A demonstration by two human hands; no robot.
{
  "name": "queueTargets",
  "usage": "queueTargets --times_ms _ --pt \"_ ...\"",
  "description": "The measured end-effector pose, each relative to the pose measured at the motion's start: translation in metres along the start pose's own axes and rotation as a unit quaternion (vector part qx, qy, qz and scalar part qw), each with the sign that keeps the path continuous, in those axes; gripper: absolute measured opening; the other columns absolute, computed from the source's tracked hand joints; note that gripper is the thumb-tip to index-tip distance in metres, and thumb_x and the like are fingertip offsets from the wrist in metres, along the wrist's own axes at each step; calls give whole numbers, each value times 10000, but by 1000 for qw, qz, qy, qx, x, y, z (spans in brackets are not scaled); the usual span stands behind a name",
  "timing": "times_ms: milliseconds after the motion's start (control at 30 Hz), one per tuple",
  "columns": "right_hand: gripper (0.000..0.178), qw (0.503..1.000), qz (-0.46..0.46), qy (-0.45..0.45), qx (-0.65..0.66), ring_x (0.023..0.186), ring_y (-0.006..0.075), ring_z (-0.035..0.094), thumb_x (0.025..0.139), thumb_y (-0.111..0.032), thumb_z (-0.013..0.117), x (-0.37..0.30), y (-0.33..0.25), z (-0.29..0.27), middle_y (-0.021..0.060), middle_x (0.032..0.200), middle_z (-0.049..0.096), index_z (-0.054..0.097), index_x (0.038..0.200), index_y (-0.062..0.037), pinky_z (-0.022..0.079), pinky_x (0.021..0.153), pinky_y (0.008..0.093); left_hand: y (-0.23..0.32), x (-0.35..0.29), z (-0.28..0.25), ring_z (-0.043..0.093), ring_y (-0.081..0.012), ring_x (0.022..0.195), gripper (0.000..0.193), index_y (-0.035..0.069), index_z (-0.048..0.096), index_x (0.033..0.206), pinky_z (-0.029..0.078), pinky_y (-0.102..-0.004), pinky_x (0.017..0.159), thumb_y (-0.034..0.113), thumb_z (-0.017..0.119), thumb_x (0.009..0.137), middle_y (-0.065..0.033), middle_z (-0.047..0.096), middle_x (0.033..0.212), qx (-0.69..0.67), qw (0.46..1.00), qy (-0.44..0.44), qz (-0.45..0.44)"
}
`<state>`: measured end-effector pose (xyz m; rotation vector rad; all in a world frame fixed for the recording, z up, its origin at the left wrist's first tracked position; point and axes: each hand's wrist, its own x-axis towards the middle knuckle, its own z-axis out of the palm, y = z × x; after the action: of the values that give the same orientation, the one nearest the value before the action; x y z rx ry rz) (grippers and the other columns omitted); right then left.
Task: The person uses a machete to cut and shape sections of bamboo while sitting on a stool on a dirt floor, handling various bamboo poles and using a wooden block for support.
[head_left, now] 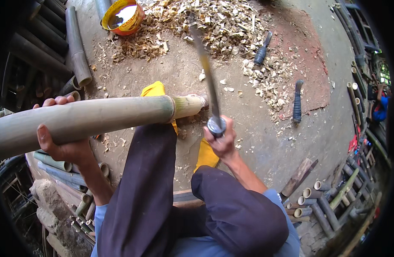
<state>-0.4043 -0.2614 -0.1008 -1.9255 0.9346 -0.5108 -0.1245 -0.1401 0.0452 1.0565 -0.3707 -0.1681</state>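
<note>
A thick bamboo pole [107, 115] lies across from the left edge to the middle. My left hand [60, 143] is wrapped round it from below, thumb on the near side and fingertips showing over the far side. Past a node ring, the pole's right end [187, 106] is pale and shaved. In my right hand [225, 145] is a machete [209, 79], gripped by its handle, whose round metal butt faces me. Its blade, smeared by motion, points away just right of the shaved end; I cannot tell whether they touch.
Pale chips [222, 28] are heaped at the far side near a yellow-red bucket [140, 19]. Two dark-handled blades [297, 103] lie to the right. Bamboo lengths [79, 51] line the left, and cut pieces [310, 193] are stacked lower right. A rock [49, 201] stands lower left.
</note>
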Motion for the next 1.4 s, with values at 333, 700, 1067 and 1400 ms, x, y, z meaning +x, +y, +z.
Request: queueTargets --times_ms 333,700,1067,1400 --pt "369 998 27 43 44 707 190 638 798 -196 683 -12 -8 7 104 785 633 483 1054 -21 503 611 310 -4 2 8 544 -301 838 580 2 308 1213 474 -442 778 326 501 773 -177 490 938 43 998 -38 30" --pt "338 974 181 -134 19 662 213 648 835 -283 620 1 25 24 145 744 631 476 1004 -28 495 533 326 11 13 -20 534 -293 957 537 2 368 1214 438 -448 874 323 548 822 -161 509 1058 82 995 60 -21" --pt "301 986 141 -82 18 553 169 595 833 -210 636 2 27 20 61 631 580 465 978 -10 471 487 299 -2 6 4 511 -265 931 533 28 336 1214 452 -445 854 270 516 774 -164 486 1011 33 999 6 19" --pt "389 987 140 -80 -21 583 229 637 827 -284 636 6 38 23 138 679 623 467 1035 -2 494 539 341 -9 15 5 514 -296 929 625 -2 284 1260 452 -474 840 282 524 758 -196 485 999 -7 998 -50 30"
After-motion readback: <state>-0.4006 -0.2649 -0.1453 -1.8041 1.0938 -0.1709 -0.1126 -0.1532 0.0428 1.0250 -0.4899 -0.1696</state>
